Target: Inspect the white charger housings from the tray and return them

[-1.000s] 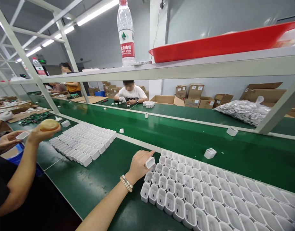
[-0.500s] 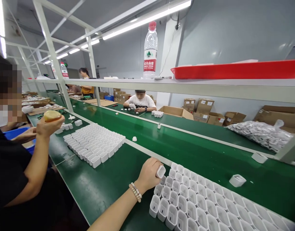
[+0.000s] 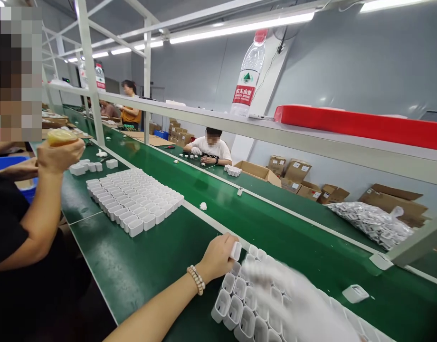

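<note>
White plastic shell pinched in left hand, fingers wrapped round it, at far edge of shell block. Beaded bracelet on wrist. Right hand unclear: white motion blur across block, state impossible to tell. Block near right: open-topped shells upright in tight rows, middle hidden by blur. Second shell block left, rows looking complete, on green conveyor belt. Loose shell right. Bag of shells beyond. Co-worker's hand near left, gripping yellow round object.

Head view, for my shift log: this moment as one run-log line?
left hand: holds white plastic housing | beside: housing rows | right hand: unclear
</note>
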### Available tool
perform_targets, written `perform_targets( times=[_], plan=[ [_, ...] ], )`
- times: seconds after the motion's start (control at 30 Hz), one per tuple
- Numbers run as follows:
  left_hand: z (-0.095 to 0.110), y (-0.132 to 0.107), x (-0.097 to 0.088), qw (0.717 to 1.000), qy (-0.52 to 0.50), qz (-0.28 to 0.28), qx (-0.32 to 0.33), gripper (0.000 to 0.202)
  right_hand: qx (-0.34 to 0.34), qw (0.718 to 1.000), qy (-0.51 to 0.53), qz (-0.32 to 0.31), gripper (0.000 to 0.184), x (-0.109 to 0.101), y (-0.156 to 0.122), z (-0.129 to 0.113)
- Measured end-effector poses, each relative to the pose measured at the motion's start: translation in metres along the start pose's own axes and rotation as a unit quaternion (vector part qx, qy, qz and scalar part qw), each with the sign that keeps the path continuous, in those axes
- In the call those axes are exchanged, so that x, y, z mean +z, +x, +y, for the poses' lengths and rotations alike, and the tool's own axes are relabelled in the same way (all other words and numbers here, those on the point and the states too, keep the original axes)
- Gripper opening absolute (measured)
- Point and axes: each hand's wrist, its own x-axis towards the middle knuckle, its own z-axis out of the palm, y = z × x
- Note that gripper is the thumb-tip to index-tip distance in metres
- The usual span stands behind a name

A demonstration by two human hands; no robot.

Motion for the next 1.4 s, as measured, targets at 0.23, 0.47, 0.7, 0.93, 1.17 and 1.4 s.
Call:
perform_targets(
  times=[0.23, 0.47, 0.7, 0.93, 1.17, 1.4],
  plan=[
    [-0.004, -0.001, 0.008, 1.000, 0.007, 0.009, -0.006, 0.038, 0.153, 0.987, -0.013, 0.057, 0.019, -0.002, 0.196, 0.079],
    [-0.006, -0.005, 0.018, 0.999, 0.024, 0.031, 0.014, 0.040, 0.137, 0.989, 0.024, 0.047, 0.030, 0.051, 0.251, 0.106],
    [-0.006, -0.004, 0.014, 0.999, 0.017, 0.044, 0.019, 0.039, 0.117, 0.988, 0.082, 0.059, 0.027, 0.057, 0.248, 0.099],
    [0.019, -0.004, -0.021, 0.996, -0.046, 0.062, 0.038, 0.036, 0.094, 0.976, 0.172, 0.092, 0.039, -0.001, 0.156, 0.074],
    [0.053, -0.007, -0.045, 0.990, -0.078, 0.073, 0.094, 0.013, 0.031, 0.989, 0.086, 0.112, 0.016, -0.020, -0.016, 0.000],
    [0.070, -0.016, -0.045, 0.984, -0.062, 0.055, 0.159, 0.012, -0.133, 0.938, -0.222, 0.230, 0.023, 0.020, -0.063, -0.018]
  ],
)
